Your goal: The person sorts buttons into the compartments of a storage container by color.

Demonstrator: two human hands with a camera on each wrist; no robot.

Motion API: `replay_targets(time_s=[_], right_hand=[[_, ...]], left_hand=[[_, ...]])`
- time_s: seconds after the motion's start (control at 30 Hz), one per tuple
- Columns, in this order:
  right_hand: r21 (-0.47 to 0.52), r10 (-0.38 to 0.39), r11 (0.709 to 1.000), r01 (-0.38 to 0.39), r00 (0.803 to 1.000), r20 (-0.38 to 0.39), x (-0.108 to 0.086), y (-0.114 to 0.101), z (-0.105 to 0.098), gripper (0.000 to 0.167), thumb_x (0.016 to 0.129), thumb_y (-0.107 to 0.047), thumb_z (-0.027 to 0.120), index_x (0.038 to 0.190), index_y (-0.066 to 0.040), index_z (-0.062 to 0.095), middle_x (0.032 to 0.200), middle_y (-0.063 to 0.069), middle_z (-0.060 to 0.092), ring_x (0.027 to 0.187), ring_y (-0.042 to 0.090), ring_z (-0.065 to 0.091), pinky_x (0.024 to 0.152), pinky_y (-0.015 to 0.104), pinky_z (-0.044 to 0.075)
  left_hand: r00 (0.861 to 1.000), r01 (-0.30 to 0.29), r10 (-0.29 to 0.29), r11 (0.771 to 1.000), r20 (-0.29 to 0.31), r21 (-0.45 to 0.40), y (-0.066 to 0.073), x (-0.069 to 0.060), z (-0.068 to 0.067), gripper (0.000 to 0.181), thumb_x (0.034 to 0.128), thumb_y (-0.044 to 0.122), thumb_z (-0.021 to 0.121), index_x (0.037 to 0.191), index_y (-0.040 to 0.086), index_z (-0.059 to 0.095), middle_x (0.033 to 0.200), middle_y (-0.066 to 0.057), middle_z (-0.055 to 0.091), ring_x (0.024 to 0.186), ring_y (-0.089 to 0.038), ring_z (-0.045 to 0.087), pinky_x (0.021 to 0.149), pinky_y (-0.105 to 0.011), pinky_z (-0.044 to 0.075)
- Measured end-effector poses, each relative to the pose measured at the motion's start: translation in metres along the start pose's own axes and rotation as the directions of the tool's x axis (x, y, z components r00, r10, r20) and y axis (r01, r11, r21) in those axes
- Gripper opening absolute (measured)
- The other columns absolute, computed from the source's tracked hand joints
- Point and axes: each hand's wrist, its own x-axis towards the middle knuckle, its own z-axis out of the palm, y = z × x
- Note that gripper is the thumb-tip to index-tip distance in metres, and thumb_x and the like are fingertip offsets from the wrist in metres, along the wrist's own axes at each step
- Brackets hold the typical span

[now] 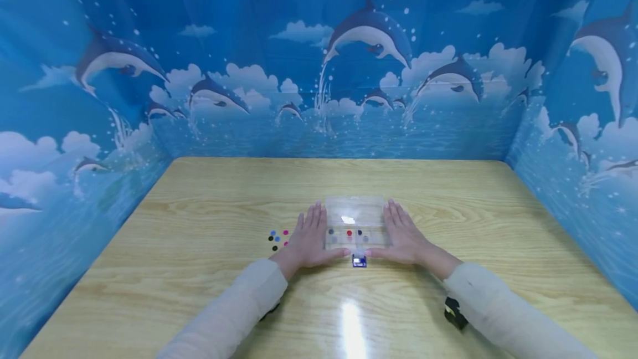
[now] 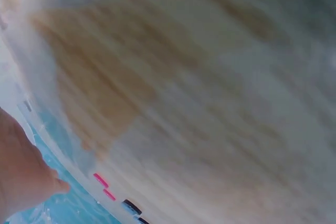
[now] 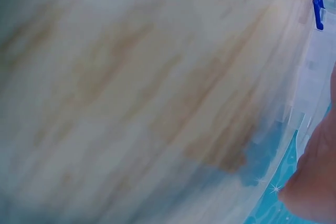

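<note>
A clear plastic compartment box (image 1: 336,244) lies on the table with its transparent lid (image 1: 355,209) folded back. Small round pieces sit in its compartments, among them a red one (image 1: 349,232) and a dark one (image 1: 331,232). At the front edge is a blue clasp (image 1: 359,261), also visible in the right wrist view. My left hand (image 1: 310,241) lies along the box's left side, fingers straight, thumb reaching to the front edge. Mirroring it, my right hand (image 1: 405,240) lies along the right side with straight fingers. Both wrist views show only part of each hand.
Several small loose discs in black, blue and pink lie left of my left hand, such as a black disc (image 1: 275,248). The wood-grain table (image 1: 224,193) reflects a bright light near the front. A blue dolphin-print curtain (image 1: 279,87) surrounds its back and sides.
</note>
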Motion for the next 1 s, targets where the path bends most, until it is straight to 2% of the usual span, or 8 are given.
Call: replay_targets(time_s=[0.23, 0.37, 0.5, 0.63, 0.7, 0.87, 1.0], right_hand=[[-0.024, 0.006, 1.0, -0.006, 1.0, 0.02, 0.0, -0.001, -0.001, 0.114, 0.077, -0.066, 0.057, 0.143, 0.013, 0.008, 0.152, 0.03, -0.001, 0.14, 0.046, 0.004, 0.115, 0.054, 0.01], [-0.021, 0.014, 1.0, -0.013, 1.0, 0.025, 0.0, -0.001, -0.002, 0.113, 0.077, -0.065, 0.057, 0.143, 0.012, 0.008, 0.152, 0.03, -0.001, 0.14, 0.046, 0.004, 0.115, 0.054, 0.01], [-0.012, 0.016, 1.0, -0.016, 1.0, 0.026, 0.0, -0.002, -0.002, 0.112, 0.077, -0.064, 0.058, 0.143, 0.013, 0.009, 0.152, 0.03, -0.001, 0.14, 0.046, 0.004, 0.115, 0.054, 0.01], [-0.007, 0.013, 1.0, -0.013, 0.999, 0.031, 0.0, -0.002, -0.002, 0.112, 0.077, -0.064, 0.058, 0.143, 0.013, 0.008, 0.152, 0.03, -0.001, 0.14, 0.046, 0.003, 0.115, 0.054, 0.01], [-0.009, 0.012, 1.0, -0.011, 0.999, 0.032, 0.0, -0.002, -0.002, 0.113, 0.077, -0.064, 0.058, 0.143, 0.013, 0.008, 0.152, 0.03, -0.002, 0.14, 0.046, 0.002, 0.115, 0.054, 0.009], [-0.008, 0.009, 1.0, -0.008, 0.999, 0.033, 0.0, -0.001, -0.001, 0.113, 0.077, -0.065, 0.057, 0.143, 0.012, 0.008, 0.152, 0.029, -0.002, 0.14, 0.046, 0.002, 0.115, 0.053, 0.009], [-0.003, 0.004, 1.0, -0.004, 0.999, 0.032, 0.0, -0.001, -0.002, 0.113, 0.077, -0.065, 0.057, 0.143, 0.012, 0.008, 0.152, 0.029, -0.002, 0.14, 0.046, 0.002, 0.115, 0.053, 0.008]], left_hand=[[0.999, -0.05, 0.05, 0.998, -0.006, -0.043, -0.005, -0.001, -0.003, 0.104, 0.0824, 0.071, 0.043, 0.148, 0.0, 0.003, 0.156, -0.018, -0.002, 0.144, -0.034, 0.003, 0.117, -0.05, 0.007], [0.994, -0.094, 0.09, 0.992, -0.056, -0.085, -0.01, -0.001, -0.007, 0.1, 0.0821, 0.067, 0.049, 0.149, 0.004, 0.01, 0.156, -0.016, 0.005, 0.144, -0.034, 0.01, 0.116, -0.05, 0.011], [0.987, -0.125, 0.108, 0.982, -0.117, -0.143, -0.015, -0.004, -0.015, 0.091, 0.0813, 0.061, 0.057, 0.146, 0.006, 0.025, 0.154, -0.014, 0.019, 0.141, -0.033, 0.023, 0.115, -0.049, 0.018], [0.985, -0.095, 0.055, 0.964, -0.163, -0.248, -0.02, -0.006, -0.022, 0.082, 0.0797, 0.053, 0.064, 0.142, 0.009, 0.036, 0.149, -0.011, 0.035, 0.137, -0.03, 0.033, 0.113, -0.047, 0.026], [0.982, -0.076, 0.017, 0.945, -0.186, -0.317, -0.022, -0.007, -0.026, 0.078, 0.0788, 0.05, 0.067, 0.14, 0.01, 0.041, 0.145, -0.01, 0.04, 0.134, -0.029, 0.037, 0.111, -0.046, 0.029], [0.973, -0.058, -0.046, 0.898, -0.224, -0.436, -0.031, -0.007, -0.033, 0.069, 0.0777, 0.042, 0.072, 0.135, 0.011, 0.048, 0.141, -0.009, 0.047, 0.132, -0.029, 0.041, 0.109, -0.047, 0.033], [0.967, -0.065, -0.065, 0.873, -0.248, -0.483, -0.039, -0.009, -0.037, 0.067, 0.0785, 0.039, 0.072, 0.134, 0.01, 0.049, 0.138, -0.009, 0.05, 0.13, -0.029, 0.043, 0.107, -0.047, 0.035]])
